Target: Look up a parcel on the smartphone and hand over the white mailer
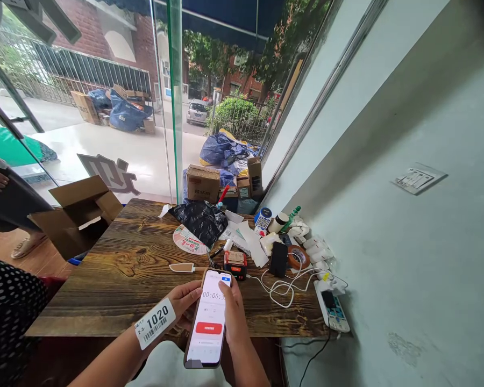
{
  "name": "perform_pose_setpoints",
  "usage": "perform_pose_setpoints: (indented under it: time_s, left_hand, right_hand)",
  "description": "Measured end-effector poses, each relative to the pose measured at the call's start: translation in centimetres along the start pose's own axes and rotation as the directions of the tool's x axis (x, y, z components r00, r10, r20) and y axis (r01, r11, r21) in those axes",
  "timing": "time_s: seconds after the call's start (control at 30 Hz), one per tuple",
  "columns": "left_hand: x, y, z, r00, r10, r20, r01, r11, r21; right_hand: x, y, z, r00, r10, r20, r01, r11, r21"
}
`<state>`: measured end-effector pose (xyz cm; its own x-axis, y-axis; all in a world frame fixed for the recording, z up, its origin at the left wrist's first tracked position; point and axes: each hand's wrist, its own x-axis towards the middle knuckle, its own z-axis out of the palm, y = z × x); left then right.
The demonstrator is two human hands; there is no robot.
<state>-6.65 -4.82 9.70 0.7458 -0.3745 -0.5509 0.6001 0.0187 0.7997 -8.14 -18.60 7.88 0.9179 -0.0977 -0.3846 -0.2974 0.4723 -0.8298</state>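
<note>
Both my hands hold a smartphone (208, 317) upright above the near edge of the wooden table (116, 290). Its lit screen shows a running time and a red button. My left hand (185, 302) grips the phone's left side, its thumb along the edge. A white label with a barcode and "1020" (155, 323) is stuck on that wrist. My right hand (234, 309) wraps the right side, with the thumb over the upper screen. Just beyond the phone lie a sheathed knife (182, 267) and a red and black box-shaped device (235, 263).
A black plastic bag (204, 221), papers (253, 244), a dark phone (278, 260), brown tape (298, 258) and white cables (282, 295) crowd the table's right side. A power strip (331, 309) sits by the wall. An open carton (78, 215) and a person's leg (14, 199) are at left.
</note>
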Motion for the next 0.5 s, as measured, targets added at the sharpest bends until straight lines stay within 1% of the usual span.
perform_pose_setpoints:
  time_s: [0.1, 0.17, 0.2, 0.27, 0.33, 0.37, 0.4, 0.43, 0.5]
  left_hand:
    - [0.3, -0.2, 0.0, 0.999, 0.028, 0.028, -0.028, 0.999, 0.016]
    - [0.3, -0.1, 0.1, 0.999, 0.044, -0.004, -0.044, 0.999, 0.008]
    - [0.2, 0.1, 0.0, 0.998, 0.048, -0.047, -0.049, 0.999, -0.009]
    - [0.0, 0.6, -0.2, 0.989, 0.05, -0.141, -0.06, 0.996, -0.067]
    - [-0.3, 1.2, -0.5, 0.98, 0.052, -0.192, -0.078, 0.988, -0.133]
    - [-0.4, 1.4, -0.7, 0.98, 0.052, -0.192, -0.084, 0.984, -0.159]
    - [-0.5, 1.6, -0.9, 0.981, 0.056, -0.184, -0.089, 0.981, -0.175]
    - [-0.6, 1.7, -1.1, 0.983, 0.059, -0.173, -0.091, 0.979, -0.185]
    - [-0.6, 1.8, -1.3, 0.985, 0.054, -0.164, -0.085, 0.978, -0.192]
  right_hand:
    - [0.0, 0.0, 0.0, 1.0, -0.001, -0.012, 0.001, 0.999, -0.041]
    - [-0.3, 0.1, -0.2, 1.0, 0.007, -0.005, -0.008, 0.999, -0.049]
    - [-0.6, 0.1, -0.4, 0.999, 0.009, 0.034, -0.007, 0.998, -0.061]
    - [-1.6, 0.1, -0.9, 0.984, 0.002, 0.18, 0.017, 0.994, -0.107]
    - [-2.8, 0.3, -1.2, 0.933, 0.005, 0.359, 0.046, 0.99, -0.134]
    - [-3.5, 0.4, -1.3, 0.912, 0.002, 0.41, 0.054, 0.991, -0.126]
    - [-4.0, 0.6, -1.2, 0.905, -0.008, 0.425, 0.056, 0.993, -0.102]
    - [-4.5, 0.9, -1.1, 0.913, -0.021, 0.407, 0.058, 0.995, -0.079]
    - [-5.1, 1.5, -0.8, 0.945, -0.026, 0.327, 0.057, 0.995, -0.087]
